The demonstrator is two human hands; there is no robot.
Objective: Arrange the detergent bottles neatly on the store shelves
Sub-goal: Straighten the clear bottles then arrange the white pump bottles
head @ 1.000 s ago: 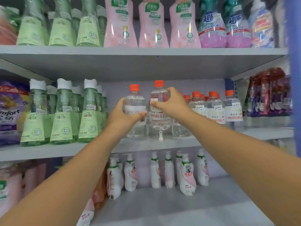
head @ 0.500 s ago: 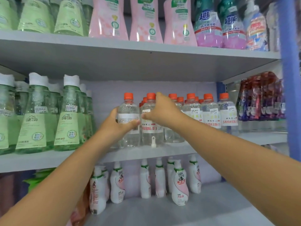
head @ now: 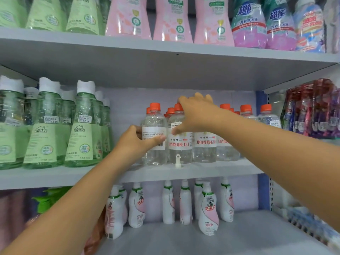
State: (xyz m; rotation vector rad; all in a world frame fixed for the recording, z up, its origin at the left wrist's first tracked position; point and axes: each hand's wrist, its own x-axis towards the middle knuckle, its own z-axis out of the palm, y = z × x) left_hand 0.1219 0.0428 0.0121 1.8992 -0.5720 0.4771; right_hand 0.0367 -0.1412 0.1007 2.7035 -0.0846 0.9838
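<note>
Now right hand (head: 197, 115) higher, fingers spread over orange caps (head: 177, 107); left grip (head: 136, 142) still around clear bottle (head: 154, 137)

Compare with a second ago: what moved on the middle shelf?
The right hand let go of the second clear bottle and rose to the orange caps, fingers spread over the rows behind. The left hand grips the leftmost clear bottle as before. Both front bottles stand upright on the middle shelf, where they were.

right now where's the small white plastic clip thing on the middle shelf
In the head view the small white clip stands at the front edge of the middle shelf, centre frame, just before the clear orange-capped bottle under the right hand.
</note>
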